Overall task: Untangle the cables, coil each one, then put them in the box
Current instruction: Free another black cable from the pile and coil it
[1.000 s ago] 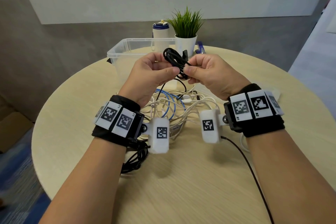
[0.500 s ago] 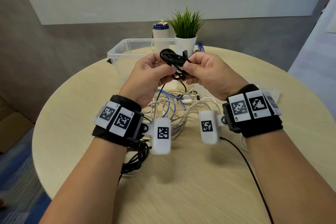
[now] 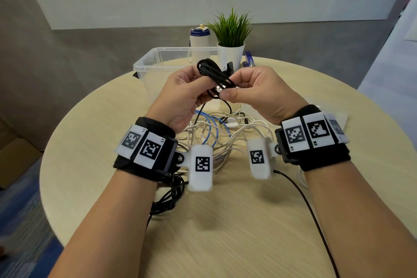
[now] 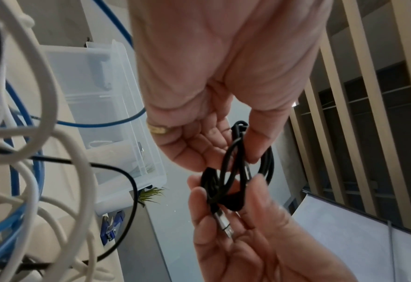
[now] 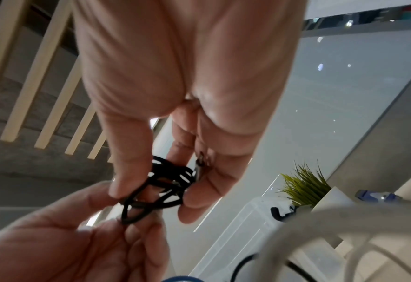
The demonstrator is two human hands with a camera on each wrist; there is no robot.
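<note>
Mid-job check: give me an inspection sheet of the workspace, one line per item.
Surface: round wooden table, light grain.
Job's things: black cable coiled in a small bundle, held above the table; clear box at the far edge, contents unclear.
Clutter: potted plant, white bottle and a blue object behind the box.
Grippers: left hand and right hand both pinch the black cable; a metal plug lies by the right fingers.
Cables: white cables and blue cable tangled under the hands; more black cable near the left wrist.
Surroundings: grey wall, whiteboard, blue carpet.
</note>
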